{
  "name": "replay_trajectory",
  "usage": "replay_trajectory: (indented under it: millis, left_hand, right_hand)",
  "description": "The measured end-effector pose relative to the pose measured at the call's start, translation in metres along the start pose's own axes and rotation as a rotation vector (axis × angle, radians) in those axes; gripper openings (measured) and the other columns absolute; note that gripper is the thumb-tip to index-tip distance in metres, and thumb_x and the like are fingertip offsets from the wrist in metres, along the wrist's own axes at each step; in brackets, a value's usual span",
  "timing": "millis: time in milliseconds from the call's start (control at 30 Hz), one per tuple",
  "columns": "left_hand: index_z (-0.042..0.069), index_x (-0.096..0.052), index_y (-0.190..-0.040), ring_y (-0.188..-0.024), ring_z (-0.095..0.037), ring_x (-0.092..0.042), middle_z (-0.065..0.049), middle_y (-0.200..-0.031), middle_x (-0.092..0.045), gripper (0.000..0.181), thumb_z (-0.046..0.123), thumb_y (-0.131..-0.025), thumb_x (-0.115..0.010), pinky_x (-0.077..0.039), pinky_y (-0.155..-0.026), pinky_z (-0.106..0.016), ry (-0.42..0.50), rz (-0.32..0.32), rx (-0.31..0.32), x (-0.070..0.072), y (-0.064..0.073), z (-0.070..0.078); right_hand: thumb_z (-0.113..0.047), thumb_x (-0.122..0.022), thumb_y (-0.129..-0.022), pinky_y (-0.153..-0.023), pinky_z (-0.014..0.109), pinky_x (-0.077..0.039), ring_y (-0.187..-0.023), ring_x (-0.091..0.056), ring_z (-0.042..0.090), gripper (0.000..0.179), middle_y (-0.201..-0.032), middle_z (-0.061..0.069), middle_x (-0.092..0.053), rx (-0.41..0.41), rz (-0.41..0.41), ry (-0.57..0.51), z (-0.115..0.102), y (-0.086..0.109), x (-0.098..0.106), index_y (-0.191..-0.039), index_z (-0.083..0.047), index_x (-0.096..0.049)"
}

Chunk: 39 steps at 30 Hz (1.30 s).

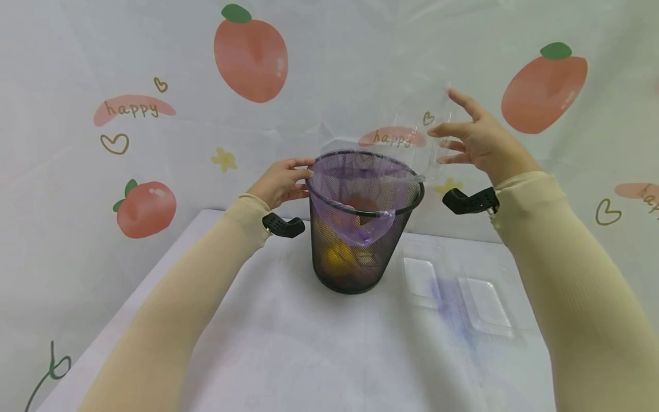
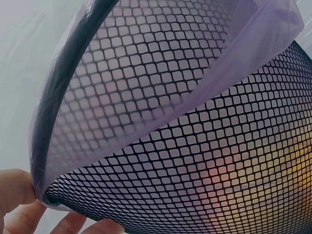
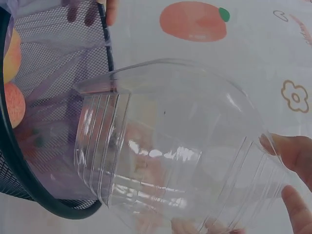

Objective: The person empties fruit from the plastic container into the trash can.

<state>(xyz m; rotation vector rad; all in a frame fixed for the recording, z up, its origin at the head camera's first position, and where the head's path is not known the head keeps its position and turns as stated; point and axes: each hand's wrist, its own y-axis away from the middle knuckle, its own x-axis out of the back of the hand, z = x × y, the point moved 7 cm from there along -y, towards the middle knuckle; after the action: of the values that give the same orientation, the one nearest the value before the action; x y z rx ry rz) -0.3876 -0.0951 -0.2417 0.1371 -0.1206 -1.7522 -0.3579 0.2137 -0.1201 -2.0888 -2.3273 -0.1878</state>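
Observation:
A black wire mesh bin (image 1: 321,240) stands on the table, lined with a thin purple plastic bag (image 1: 355,229) folded over its rim. My left hand (image 1: 280,182) grips the rim on the left side, thumb and fingers about the edge and the bag. Above the bin's right side, my right hand (image 1: 486,140) holds a clear plastic container (image 3: 165,131) by its edge, tilted, its far end over the opening. Through the mesh a yellow round thing (image 1: 340,257) shows low down. Inside, the right wrist view shows a reddish peach-like fruit (image 3: 14,105).
To the right of the bin, clear plastic trays (image 1: 486,306) lie on the white table (image 1: 288,355), with a blurred purple patch (image 1: 453,306) between their recesses. Behind stands a white backdrop (image 1: 329,68) printed with fruit, hearts and words.

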Motion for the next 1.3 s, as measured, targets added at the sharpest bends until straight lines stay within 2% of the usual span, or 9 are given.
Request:
replay_trajectory:
  millis: [167,300,367,467,600,867,1100,1233,1300]
  left_hand:
    - [0.016,-0.048,-0.142,-0.119,-0.028,-0.055,-0.008,-0.139,-0.046,0.044,0.008,-0.099,-0.053,-0.050,-0.101,-0.037,0.002,0.002,0.000,0.000,-0.001,0.000]
    - [0.017,-0.048,-0.142,-0.117,-0.027,-0.055,-0.008,-0.138,-0.047,0.044,0.009,-0.099,-0.053,-0.050,-0.101,-0.037,-0.008,0.002,0.000,0.001,-0.001,0.000]
    - [0.017,-0.048,-0.142,-0.117,-0.027,-0.055,-0.008,-0.137,-0.047,0.044,0.008,-0.099,-0.053,-0.051,-0.100,-0.036,-0.009,0.002,0.001,0.001,-0.001,0.000]
    - [0.016,-0.048,-0.142,-0.118,-0.028,-0.055,-0.008,-0.136,-0.047,0.044,0.009,-0.099,-0.053,-0.053,-0.097,-0.034,-0.006,0.004,0.001,0.001,0.000,0.000]
    - [0.015,-0.046,-0.144,-0.121,-0.029,-0.054,-0.009,-0.137,-0.046,0.045,0.008,-0.100,-0.052,-0.054,-0.092,-0.031,-0.007,-0.003,-0.005,0.000,0.001,0.001]
    - [0.016,-0.047,-0.143,-0.117,-0.027,-0.055,-0.008,-0.138,-0.046,0.044,0.009,-0.099,-0.052,-0.051,-0.098,-0.035,-0.002,0.000,0.006,0.001,0.001,0.000]
    - [0.016,-0.047,-0.143,-0.116,-0.026,-0.056,-0.008,-0.137,-0.047,0.044,0.009,-0.099,-0.053,-0.052,-0.097,-0.034,-0.003,0.000,0.004,0.001,0.001,0.000]
    - [0.016,-0.047,-0.143,-0.117,-0.027,-0.055,-0.008,-0.137,-0.047,0.044,0.008,-0.099,-0.053,-0.051,-0.098,-0.035,0.000,-0.002,0.003,0.001,0.001,0.000]
    - [0.016,-0.047,-0.142,-0.118,-0.028,-0.055,-0.008,-0.138,-0.046,0.044,0.008,-0.099,-0.053,-0.051,-0.099,-0.035,0.006,-0.001,0.005,0.001,0.000,0.000]
  right_hand:
    - [-0.001,-0.069,-0.088,-0.064,0.033,-0.062,-0.148,-0.012,0.031,0.089,-0.160,-0.015,0.011,-0.027,-0.003,-0.089,0.005,-0.001,0.006,-0.141,-0.059,-0.030]
    - [-0.001,-0.070,-0.087,-0.063,0.035,-0.062,-0.143,-0.022,0.032,0.087,-0.159,-0.010,-0.011,-0.031,0.003,-0.138,0.008,-0.001,0.010,-0.141,-0.058,-0.033]
    - [-0.003,-0.070,-0.087,-0.063,0.036,-0.062,-0.134,-0.033,0.031,0.086,-0.158,-0.011,-0.013,-0.030,0.001,-0.147,0.009,-0.001,0.012,-0.141,-0.058,-0.032]
    - [-0.005,-0.072,-0.087,-0.064,0.037,-0.062,-0.106,-0.051,0.026,0.083,-0.147,-0.004,-0.029,-0.022,0.011,-0.164,0.009,0.000,0.016,-0.140,-0.057,-0.035]
    - [-0.008,-0.071,-0.088,-0.063,0.036,-0.062,-0.080,-0.057,0.022,0.080,-0.126,0.002,-0.036,-0.002,0.003,-0.162,0.010,0.001,0.018,-0.141,-0.056,-0.035]
    - [-0.012,-0.068,-0.091,-0.065,0.036,-0.062,-0.083,-0.060,0.021,0.080,-0.128,0.002,-0.035,0.005,-0.028,-0.214,0.018,0.002,0.024,-0.143,-0.058,-0.028]
    - [-0.015,-0.063,-0.095,-0.071,0.035,-0.062,-0.093,-0.061,0.021,0.076,-0.161,0.003,0.001,-0.001,-0.069,-0.249,0.023,0.001,0.029,-0.143,-0.059,-0.024]
    - [-0.016,-0.062,-0.095,-0.072,0.036,-0.062,-0.095,-0.063,0.021,0.075,-0.162,-0.002,0.003,0.006,-0.091,-0.275,0.025,0.001,0.031,-0.144,-0.058,-0.024]
    - [-0.016,-0.061,-0.095,-0.072,0.036,-0.062,-0.110,-0.058,0.024,0.075,-0.162,-0.004,0.003,0.007,-0.102,-0.295,0.026,0.002,0.031,-0.144,-0.058,-0.023]
